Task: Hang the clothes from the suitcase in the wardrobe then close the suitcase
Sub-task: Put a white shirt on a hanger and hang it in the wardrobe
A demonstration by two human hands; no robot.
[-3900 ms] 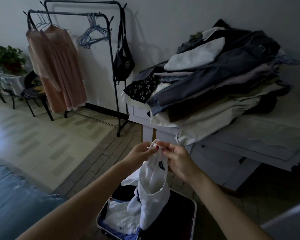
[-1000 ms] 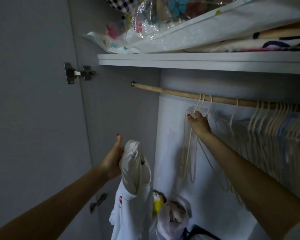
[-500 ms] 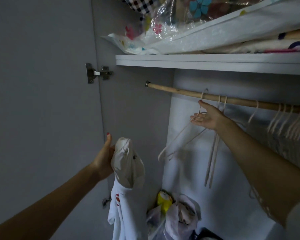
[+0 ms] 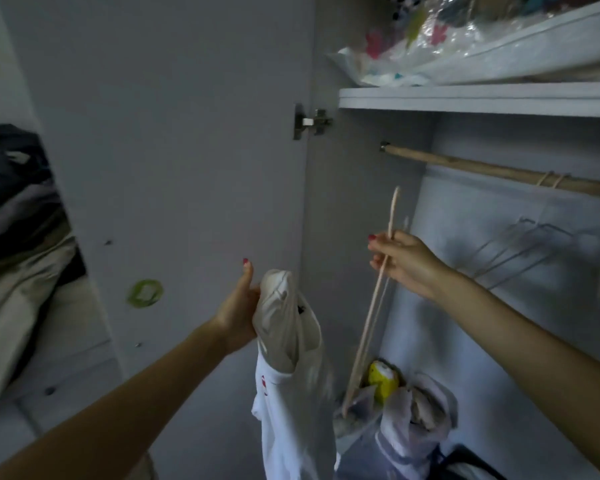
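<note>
Now a beige hanger (image 4: pixel 378 289) is pinched off the wooden rail (image 4: pixel 499 173) by the right hand (image 4: pixel 404 261); the white T-shirt (image 4: pixel 291 358) is gripped by the left hand (image 4: pixel 238 311), ready for hanging.

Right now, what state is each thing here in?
Wardrobe door: open.
Shirt: unhung, gripped by left hand.
Hanger: off the rail, held by right hand.
Rail: two hanger hooks on it.
Shelf: loaded with bagged bedding.
</note>
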